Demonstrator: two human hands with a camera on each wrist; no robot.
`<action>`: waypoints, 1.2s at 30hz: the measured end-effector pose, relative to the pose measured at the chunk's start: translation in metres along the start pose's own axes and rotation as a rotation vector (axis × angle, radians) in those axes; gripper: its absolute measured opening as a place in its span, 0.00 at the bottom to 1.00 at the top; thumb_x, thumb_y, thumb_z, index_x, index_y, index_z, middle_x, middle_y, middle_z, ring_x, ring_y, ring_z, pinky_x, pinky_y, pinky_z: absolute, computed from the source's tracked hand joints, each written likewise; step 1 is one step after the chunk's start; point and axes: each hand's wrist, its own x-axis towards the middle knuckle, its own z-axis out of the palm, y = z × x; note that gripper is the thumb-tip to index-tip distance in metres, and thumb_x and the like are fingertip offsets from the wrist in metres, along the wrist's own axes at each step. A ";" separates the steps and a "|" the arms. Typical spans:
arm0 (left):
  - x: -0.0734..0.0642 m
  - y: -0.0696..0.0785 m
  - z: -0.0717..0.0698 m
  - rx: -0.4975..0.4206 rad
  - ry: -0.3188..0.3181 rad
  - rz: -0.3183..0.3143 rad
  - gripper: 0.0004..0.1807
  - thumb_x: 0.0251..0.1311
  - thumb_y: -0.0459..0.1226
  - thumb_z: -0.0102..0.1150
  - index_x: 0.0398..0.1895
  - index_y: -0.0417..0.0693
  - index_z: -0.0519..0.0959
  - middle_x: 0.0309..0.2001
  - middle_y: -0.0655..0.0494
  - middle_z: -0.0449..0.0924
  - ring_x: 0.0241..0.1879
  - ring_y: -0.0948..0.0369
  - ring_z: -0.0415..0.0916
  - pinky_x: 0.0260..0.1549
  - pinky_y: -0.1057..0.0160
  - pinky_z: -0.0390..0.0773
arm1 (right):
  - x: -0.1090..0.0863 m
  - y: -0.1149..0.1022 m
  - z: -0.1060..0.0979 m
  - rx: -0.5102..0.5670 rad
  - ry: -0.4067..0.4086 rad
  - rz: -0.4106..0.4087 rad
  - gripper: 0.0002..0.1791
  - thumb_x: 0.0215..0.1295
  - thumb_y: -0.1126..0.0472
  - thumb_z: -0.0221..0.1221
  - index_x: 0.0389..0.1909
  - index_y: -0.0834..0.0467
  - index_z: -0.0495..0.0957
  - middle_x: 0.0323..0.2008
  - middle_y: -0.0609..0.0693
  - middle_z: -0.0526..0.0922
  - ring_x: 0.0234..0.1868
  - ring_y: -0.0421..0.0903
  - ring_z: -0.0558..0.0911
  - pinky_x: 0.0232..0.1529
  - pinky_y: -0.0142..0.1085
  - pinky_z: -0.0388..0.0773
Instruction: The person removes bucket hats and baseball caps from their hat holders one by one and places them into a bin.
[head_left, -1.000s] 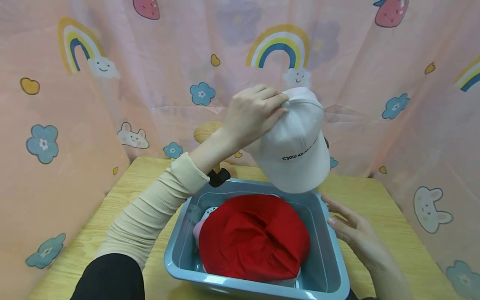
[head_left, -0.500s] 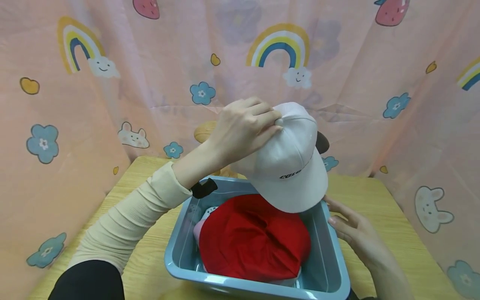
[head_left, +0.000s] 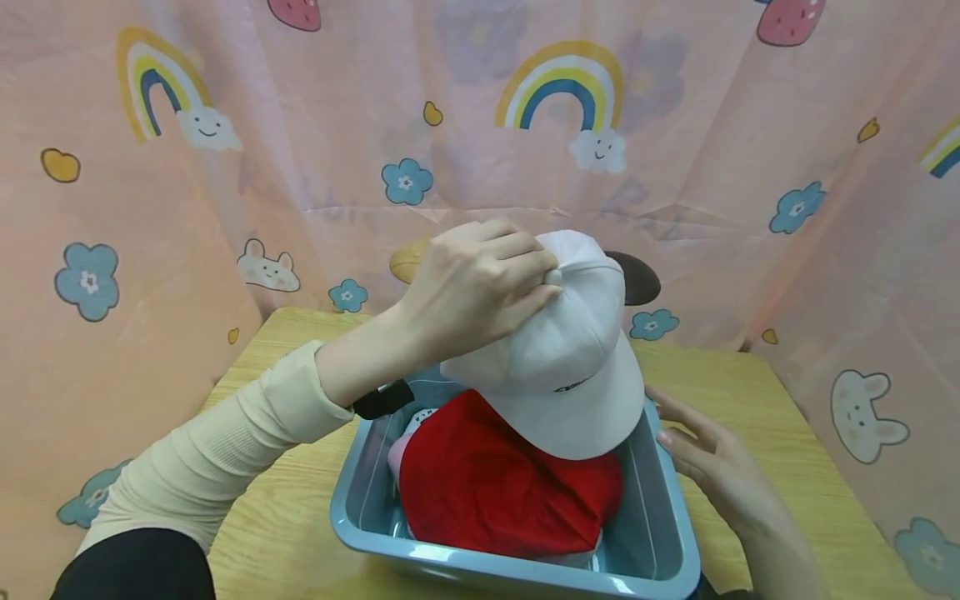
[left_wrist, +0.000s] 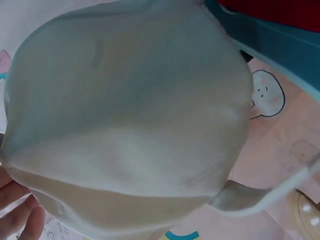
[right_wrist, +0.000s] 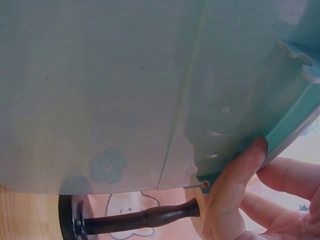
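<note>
My left hand (head_left: 480, 287) pinches the white baseball cap (head_left: 581, 333) near the top of its crown. Dark lettering shows above the cap's brim, which tilts down over the blue plastic basin (head_left: 678, 533). In the left wrist view the cap (left_wrist: 135, 110) fills most of the picture, with fingertips (left_wrist: 20, 215) at the lower left. Under the brim, a red fabric hat (head_left: 502, 492) lies in the basin; the cap hides its far part. On the basin's right side, my right hand (head_left: 720, 467) grips the rim, fingers and thumb around the edge in the right wrist view (right_wrist: 280, 165).
Pink and white fabric (head_left: 401, 454) peeks out beside the red hat. Behind the basin rise a pale wooden knob (head_left: 407, 260) and a dark rounded top (head_left: 636, 279). A dark turned post (right_wrist: 145, 220) shows below the basin wall. A patterned curtain surrounds the wooden table (head_left: 277, 500).
My left hand has brought the white cap down and slightly left, from above the far rim to over the red hat. My right hand stays on the basin's rim.
</note>
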 end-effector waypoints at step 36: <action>-0.035 0.034 -0.024 -0.188 0.064 0.049 0.08 0.52 0.43 0.69 0.30 0.49 0.86 0.29 0.60 0.85 0.31 0.64 0.78 0.34 0.70 0.78 | 0.000 0.000 0.005 -0.063 0.055 0.036 0.31 0.71 0.58 0.50 0.74 0.52 0.56 0.57 0.39 0.72 0.52 0.32 0.80 0.53 0.58 0.76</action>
